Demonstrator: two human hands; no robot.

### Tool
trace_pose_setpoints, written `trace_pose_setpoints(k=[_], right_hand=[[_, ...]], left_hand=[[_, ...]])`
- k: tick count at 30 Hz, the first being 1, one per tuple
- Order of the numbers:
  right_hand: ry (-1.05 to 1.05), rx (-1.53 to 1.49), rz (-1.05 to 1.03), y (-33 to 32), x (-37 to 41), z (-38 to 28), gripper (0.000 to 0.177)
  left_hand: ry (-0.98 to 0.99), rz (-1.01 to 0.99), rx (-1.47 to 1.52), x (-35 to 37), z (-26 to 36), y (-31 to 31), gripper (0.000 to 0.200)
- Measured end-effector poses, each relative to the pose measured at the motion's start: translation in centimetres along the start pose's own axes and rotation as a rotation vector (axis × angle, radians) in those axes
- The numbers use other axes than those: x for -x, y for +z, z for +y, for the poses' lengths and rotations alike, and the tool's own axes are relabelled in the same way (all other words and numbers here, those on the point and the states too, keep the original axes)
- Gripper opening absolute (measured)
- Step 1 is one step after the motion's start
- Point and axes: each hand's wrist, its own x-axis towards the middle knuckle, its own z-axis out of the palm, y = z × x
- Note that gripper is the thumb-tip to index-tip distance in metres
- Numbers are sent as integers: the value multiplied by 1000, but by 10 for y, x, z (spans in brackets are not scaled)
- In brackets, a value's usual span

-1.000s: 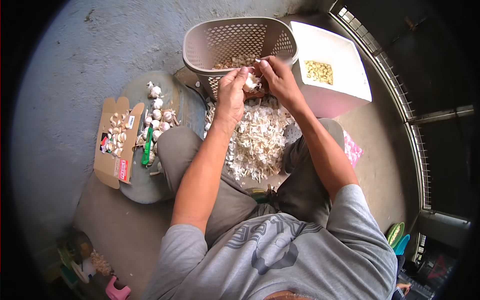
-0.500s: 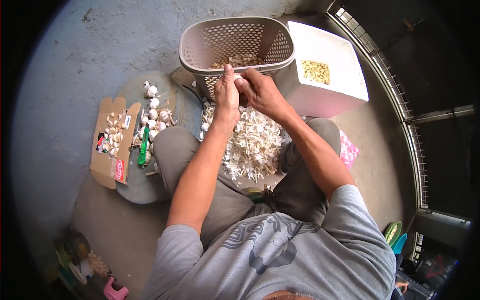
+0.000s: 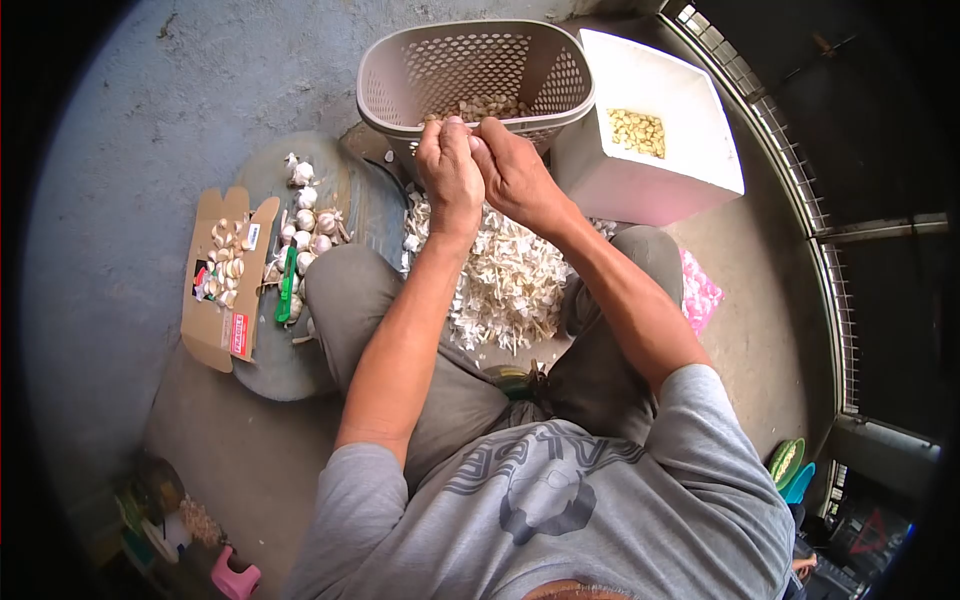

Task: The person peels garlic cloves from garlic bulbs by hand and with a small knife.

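My left hand [image 3: 452,180] and my right hand [image 3: 515,172] meet at the near rim of the grey-brown perforated basket [image 3: 400,95]. Fingers of both are curled together, and whatever they hold is too hidden to name. Loose pieces [image 3: 490,107] lie at the bottom of the basket. Below my hands is a heap of white garlic skins [image 3: 510,280]. To the left, several whole garlic bulbs [image 3: 306,220] and a green cutter [image 3: 287,283] rest on a round grey surface [image 3: 375,205]. Separated cloves [image 3: 228,265] lie on an opened cardboard box [image 3: 205,325].
A white foam box [image 3: 640,190] with peeled cloves [image 3: 637,133] stands right of the basket. A pink-and-white bag [image 3: 700,290] lies beside my right knee. At the lower left is a pink object [image 3: 234,575]; green [image 3: 786,462] and blue containers sit at the lower right.
Both hands have moved slightly up and closer together at the basket rim. My left thumb, raised before, is now folded down. The whole view has shifted a little.
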Motion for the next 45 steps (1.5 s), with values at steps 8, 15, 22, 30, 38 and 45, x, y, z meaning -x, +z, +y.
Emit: trace_pose_setpoints(k=[8,15,22,30,38,45], right_hand=[[169,-190,67,2,-8,-7,35],[314,-535,-54,7,-7,4,35],[414,-776,-104,-18,-10,11,32],[436,-825,-147,-39,-12,27,29],[297,-639,-33,-35,-12,-4,12],[320,-495,-162,-44,-45,17,13]], left_hand=[[295,55,-296,15,13,9,32],[81,15,17,0,17,1,35],[-56,-143,3,3,16,0,36],[-74,-275,-87,10,33,3,24],[86,-213,-363,3,23,-6,30],[132,-180,-398,-12,18,-9,32]])
